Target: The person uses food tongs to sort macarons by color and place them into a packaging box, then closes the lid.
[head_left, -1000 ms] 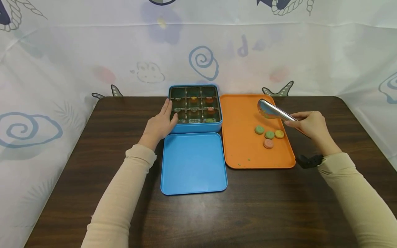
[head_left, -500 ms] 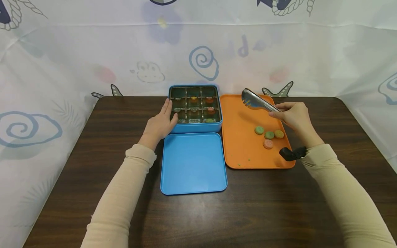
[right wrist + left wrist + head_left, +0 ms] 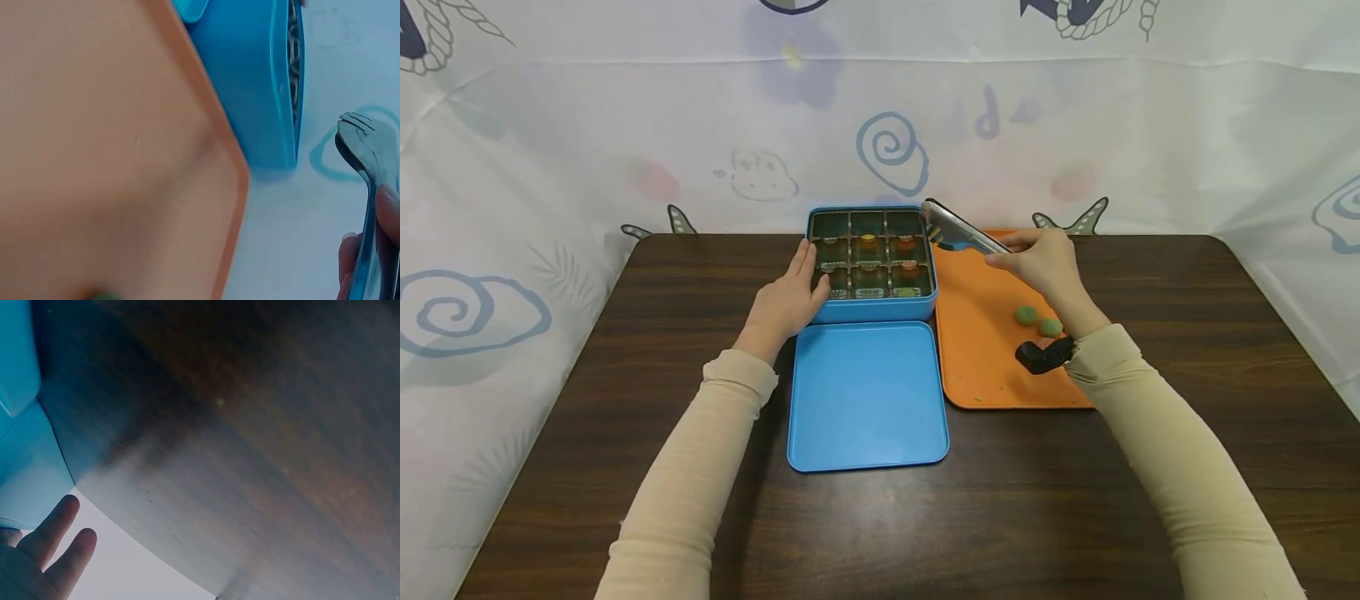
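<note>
We hold the tongs in the right hand, fingers and thumb closed around the shaft; the tong jaws stand close together, and we cannot tell whether anything lies between them. The governing relation is tongs to compartment box: the box lies left of the right hand, and the long axis of the tongs runs from that hand leftward and toward the rear. In the head view, the tong tips overlap the box's right rear corner; the right wrist view shows them apart from the box. The left hand is nearer to the box: its straight fingers rest against the left wall and grip nothing. Small yellow, pink and green rounds show inside the cells. The orange tray lies just beside the box on the right, bearing two green macarons and a pink one mostly hidden behind the black wrist strap. The flat blue lid lies in front of the box. From above, we see no obstruction over the cells.
</note>
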The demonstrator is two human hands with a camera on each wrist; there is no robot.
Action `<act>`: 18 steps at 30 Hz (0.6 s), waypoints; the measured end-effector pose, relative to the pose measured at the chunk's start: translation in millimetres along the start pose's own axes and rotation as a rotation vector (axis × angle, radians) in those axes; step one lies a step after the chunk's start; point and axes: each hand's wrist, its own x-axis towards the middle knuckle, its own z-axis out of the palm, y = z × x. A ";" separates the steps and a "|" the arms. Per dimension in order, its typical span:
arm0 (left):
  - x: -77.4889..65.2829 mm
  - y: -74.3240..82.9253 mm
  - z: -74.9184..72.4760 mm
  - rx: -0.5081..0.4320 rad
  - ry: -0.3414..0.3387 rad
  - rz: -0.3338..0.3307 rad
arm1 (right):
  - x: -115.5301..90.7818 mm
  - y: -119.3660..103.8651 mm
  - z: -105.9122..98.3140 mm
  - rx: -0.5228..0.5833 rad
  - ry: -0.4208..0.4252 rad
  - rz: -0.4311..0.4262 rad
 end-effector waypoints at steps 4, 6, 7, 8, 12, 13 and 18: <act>0.5 0.2 0.0 0.016 -0.006 -0.008 | 6.2 -10.8 16.1 0.023 0.008 0.010; 1.2 -0.1 0.3 0.020 -0.008 -0.010 | 8.8 -15.0 23.2 0.023 0.000 0.012; 1.6 -0.2 0.5 0.020 -0.008 -0.010 | 9.8 -17.0 26.3 0.014 -0.006 0.012; 1.9 -0.2 0.6 0.019 -0.009 -0.010 | 10.7 -18.8 29.1 0.010 -0.013 0.015; 1.8 -0.2 0.0 0.018 -0.012 -0.011 | 13.1 -25.6 40.0 -0.010 -0.033 0.015; 1.6 0.1 -0.5 0.018 -0.014 -0.011 | 13.5 -26.9 42.6 -0.016 -0.033 0.012; 1.0 0.7 -1.6 0.018 -0.019 -0.010 | 13.6 -30.6 54.0 -0.063 -0.030 -0.032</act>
